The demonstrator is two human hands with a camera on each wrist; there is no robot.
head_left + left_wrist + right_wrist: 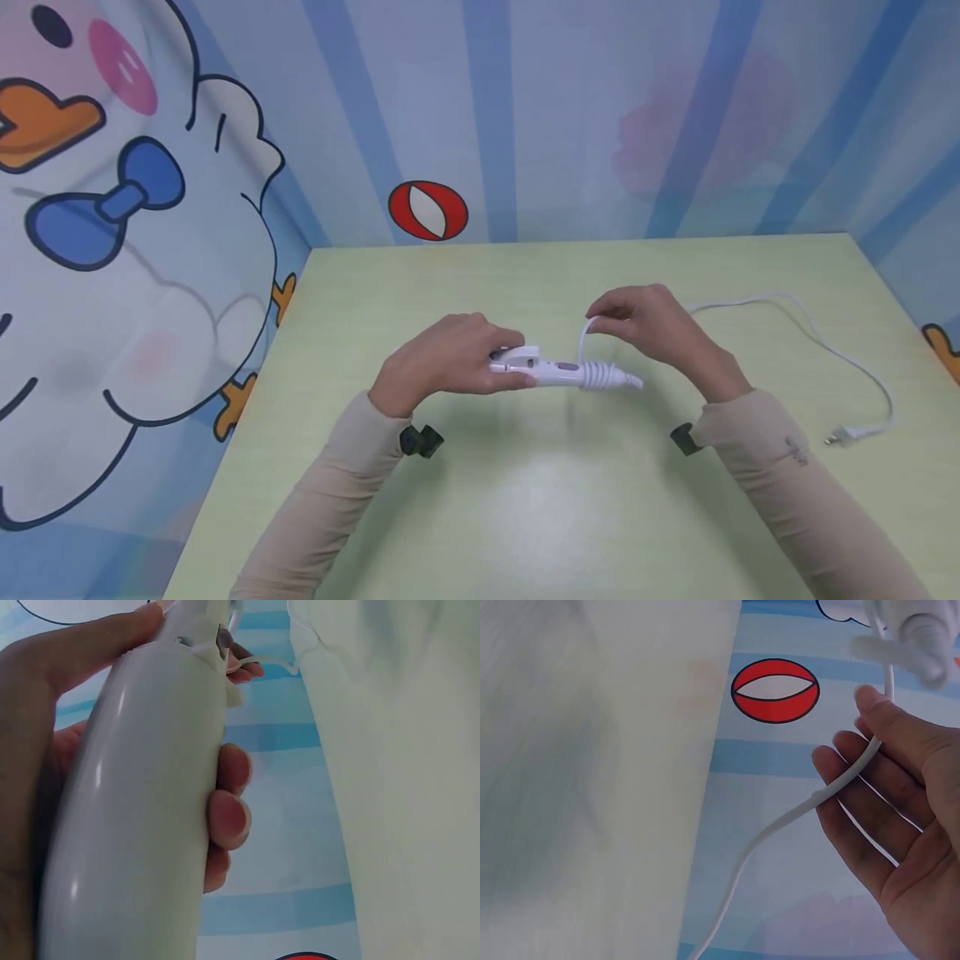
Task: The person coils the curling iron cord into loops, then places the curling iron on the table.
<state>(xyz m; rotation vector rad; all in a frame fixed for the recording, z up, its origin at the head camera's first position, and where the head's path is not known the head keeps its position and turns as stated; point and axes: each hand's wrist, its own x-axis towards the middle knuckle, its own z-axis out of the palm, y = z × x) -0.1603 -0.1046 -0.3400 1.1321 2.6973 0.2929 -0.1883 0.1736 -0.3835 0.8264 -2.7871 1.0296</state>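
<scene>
My left hand (450, 358) grips a white curling iron (551, 372) around its barrel, holding it level over the table. In the left wrist view the smooth white barrel (142, 810) fills much of the picture, fingers curled round its side. Several turns of white power cord (597, 375) are wound around the handle's right end. A short length rises from these turns to my right hand (648, 325), which pinches it between thumb and fingers. Seen from the right wrist, the cord (780, 821) runs across the fingers and trails away. My left palm is hidden behind the barrel.
The cord's loose length curves over the right side of the pale green table (525, 517), ending in a two-pin plug (851, 433). Behind the table stands a blue striped wall (562, 125); a cartoon duck (187, 275) covers the left wall.
</scene>
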